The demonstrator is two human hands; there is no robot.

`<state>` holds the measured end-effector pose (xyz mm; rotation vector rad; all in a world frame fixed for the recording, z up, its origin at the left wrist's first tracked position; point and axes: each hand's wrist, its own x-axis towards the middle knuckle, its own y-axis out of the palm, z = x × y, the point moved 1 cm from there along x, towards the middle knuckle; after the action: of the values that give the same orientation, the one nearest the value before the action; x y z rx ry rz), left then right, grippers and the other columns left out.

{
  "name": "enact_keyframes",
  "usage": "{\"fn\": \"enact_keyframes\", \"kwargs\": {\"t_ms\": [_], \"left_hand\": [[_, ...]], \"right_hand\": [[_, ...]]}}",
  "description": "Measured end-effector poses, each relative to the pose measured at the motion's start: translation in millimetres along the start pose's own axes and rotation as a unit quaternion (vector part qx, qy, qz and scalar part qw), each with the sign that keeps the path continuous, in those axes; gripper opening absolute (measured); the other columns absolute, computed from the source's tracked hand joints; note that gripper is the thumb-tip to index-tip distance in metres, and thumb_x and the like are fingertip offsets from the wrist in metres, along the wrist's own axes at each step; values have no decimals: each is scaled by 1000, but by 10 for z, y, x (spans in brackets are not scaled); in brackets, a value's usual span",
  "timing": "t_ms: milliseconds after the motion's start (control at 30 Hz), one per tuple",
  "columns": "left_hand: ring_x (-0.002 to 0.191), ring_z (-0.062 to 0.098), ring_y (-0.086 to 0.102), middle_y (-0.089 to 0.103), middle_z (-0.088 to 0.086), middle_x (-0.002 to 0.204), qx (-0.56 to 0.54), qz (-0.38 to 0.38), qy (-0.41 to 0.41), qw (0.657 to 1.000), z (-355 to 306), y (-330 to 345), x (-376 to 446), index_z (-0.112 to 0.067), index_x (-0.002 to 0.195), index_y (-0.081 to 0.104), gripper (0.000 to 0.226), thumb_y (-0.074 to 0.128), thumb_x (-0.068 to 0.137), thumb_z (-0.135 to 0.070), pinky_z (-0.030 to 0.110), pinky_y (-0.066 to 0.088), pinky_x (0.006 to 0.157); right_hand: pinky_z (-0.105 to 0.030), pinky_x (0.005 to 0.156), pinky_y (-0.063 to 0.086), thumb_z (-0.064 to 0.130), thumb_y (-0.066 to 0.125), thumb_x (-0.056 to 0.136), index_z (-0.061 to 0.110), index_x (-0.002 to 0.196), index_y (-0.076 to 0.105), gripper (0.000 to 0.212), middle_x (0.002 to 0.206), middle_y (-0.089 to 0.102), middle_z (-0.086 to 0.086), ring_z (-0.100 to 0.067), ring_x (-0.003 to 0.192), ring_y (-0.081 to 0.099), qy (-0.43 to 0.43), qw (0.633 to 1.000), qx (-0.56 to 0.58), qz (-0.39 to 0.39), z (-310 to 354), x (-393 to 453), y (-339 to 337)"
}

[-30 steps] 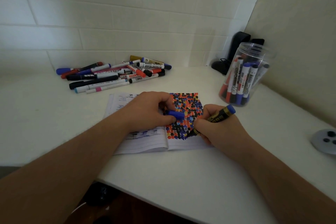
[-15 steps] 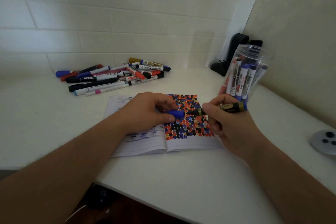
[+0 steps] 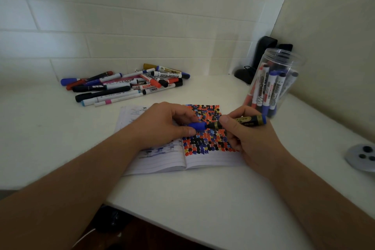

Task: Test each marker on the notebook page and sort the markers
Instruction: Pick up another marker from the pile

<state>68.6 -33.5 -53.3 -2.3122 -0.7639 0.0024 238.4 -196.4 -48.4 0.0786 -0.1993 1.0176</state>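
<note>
Since half a second ago, cap (image 3: 197, 125) and marker (image 3: 241, 121) have closed up; I now see them end to end above the notebook (image 3: 203, 160). Left hand (image 3: 162, 126) pinches the blue cap between thumb and fingers, its open end facing right. Right hand (image 3: 249, 140) curls its grip round the black-and-gold barrel, which lies level, tip pointing left into the cap. Unsorted pile (image 3: 125, 85) lies far left on the table (image 3: 203, 199); jar (image 3: 274, 83) of markers stands right.
</note>
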Motion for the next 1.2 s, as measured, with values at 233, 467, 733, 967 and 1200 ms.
{"fn": "enact_keyframes", "kwargs": {"t_ms": [233, 467, 733, 967, 1200], "left_hand": [[87, -1, 72, 77, -19, 88, -27, -6, 0, 1000, 22, -12, 9, -42, 103, 75, 28, 85, 83, -26, 33, 57, 93], [90, -11, 68, 74, -32, 87, -90, -8, -4, 996, 51, -80, 20, -44, 99, 73, 32, 75, 90, -13, 2, 47, 80], [90, 2, 72, 78, -18, 92, -95, -1, 3, 995, 80, -64, 41, -37, 89, 77, 26, 80, 83, -11, 13, 54, 83], [85, 0, 71, 77, -18, 85, -54, 7, -2, 999, 79, -48, 49, -40, 84, 75, 28, 82, 82, -12, 21, 55, 87], [93, 4, 72, 78, -15, 93, -47, -10, -13, 999, 121, -47, 66, -40, 95, 78, 27, 84, 83, -17, 34, 56, 98]], "right_hand": [[-28, 47, 39, 30, 51, 98, 7, 98, 78, 35, 75, 66, -16, -20, 55, 52, 131, 985, 100, 48, 69, 6, 13], [-15, 48, 40, 28, 57, 104, 17, 100, 71, 18, 62, 60, 10, -3, 53, 51, -11, 983, -184, -10, 13, 51, -161], [-8, 55, 40, 30, 43, 110, 18, 99, 67, 28, 54, 55, 24, 6, 55, 52, -19, 961, -274, 38, -22, 14, -120], [-15, 63, 43, 37, 44, 109, 23, 96, 66, 29, 75, 64, 13, -3, 70, 58, -44, 950, -308, 34, -67, 40, -121], [-32, 63, 43, 32, 47, 108, 29, 95, 58, 17, 75, 57, 2, -10, 65, 51, -46, 954, -297, 12, -124, 32, -135]]}}
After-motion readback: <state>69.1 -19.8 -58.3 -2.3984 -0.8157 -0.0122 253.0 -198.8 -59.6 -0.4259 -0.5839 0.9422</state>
